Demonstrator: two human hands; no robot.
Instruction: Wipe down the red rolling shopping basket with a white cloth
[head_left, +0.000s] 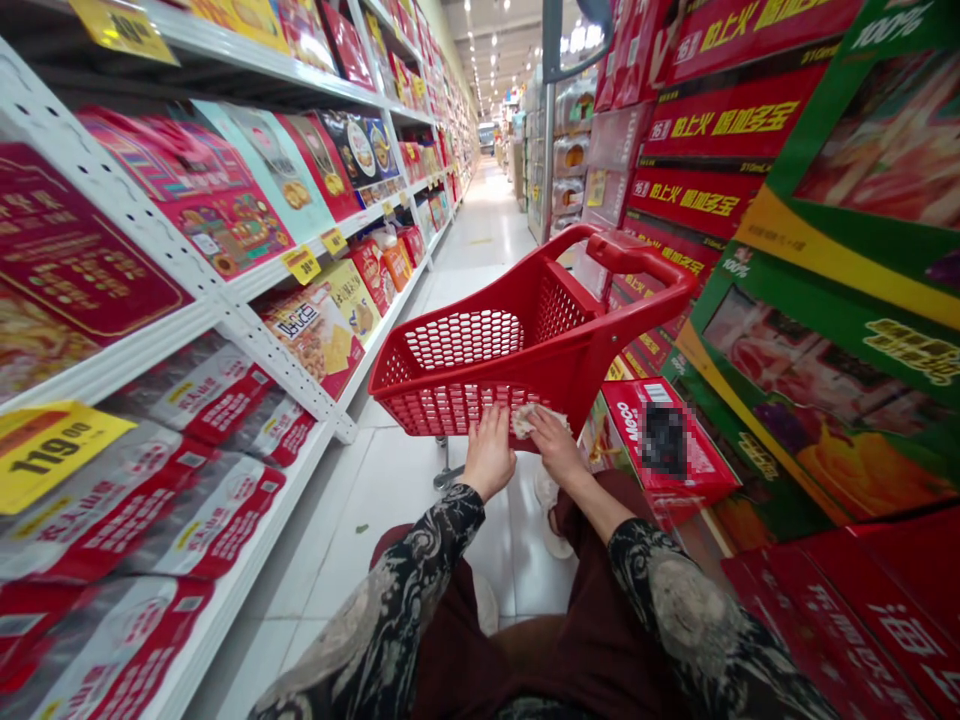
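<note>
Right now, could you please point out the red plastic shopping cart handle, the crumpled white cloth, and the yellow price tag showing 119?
Red plastic shopping cart handle (639, 257): head view, on the top bar of the handle.
Crumpled white cloth (536, 420): head view, on the middle of the cloth.
Yellow price tag (52, 452): head view, on the printed 119.

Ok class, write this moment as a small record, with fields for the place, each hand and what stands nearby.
place: supermarket aisle, white metal shelving alongside
left hand: flat against the red plastic shopping basket
right hand: on a crumpled white cloth or tissue at the basket's front
nearby: red box, yellow price tag reading 119.00
</note>
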